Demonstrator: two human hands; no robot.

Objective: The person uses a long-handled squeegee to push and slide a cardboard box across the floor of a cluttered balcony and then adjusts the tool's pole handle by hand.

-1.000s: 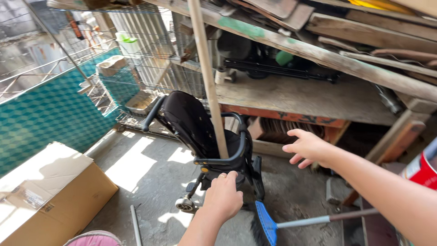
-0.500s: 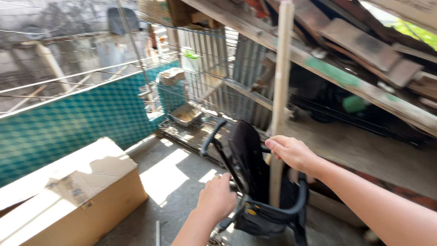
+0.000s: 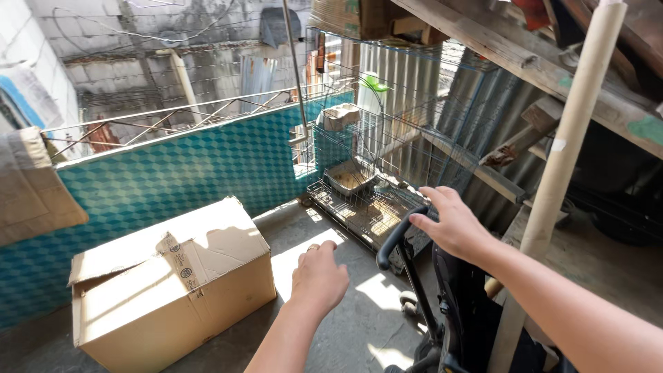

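My right hand (image 3: 452,226) lies over the curved top handle of a black stroller (image 3: 464,304) and grips it at the bar's upper end (image 3: 392,243). The stroller stands at the lower right, mostly cut off by the frame edge, with one small wheel (image 3: 409,301) showing. My left hand (image 3: 319,275) hovers in the air just left of the handle with a ring on one finger, fingers loosely bent, holding nothing. A pale wooden pole (image 3: 568,148) leans upright right behind the stroller, beside my right forearm.
A large cardboard box (image 3: 173,280) sits on the concrete floor at the left. A teal patterned panel (image 3: 173,173) fences the far side. A wire cage (image 3: 373,204) with a tray lies beyond the stroller. Rough wooden shelving (image 3: 539,62) with clutter overhangs the right.
The view has swung left and up. My right hand went from the wooden pole to the stroller's top handle. My left hand came off the stroller's front and now hangs free.
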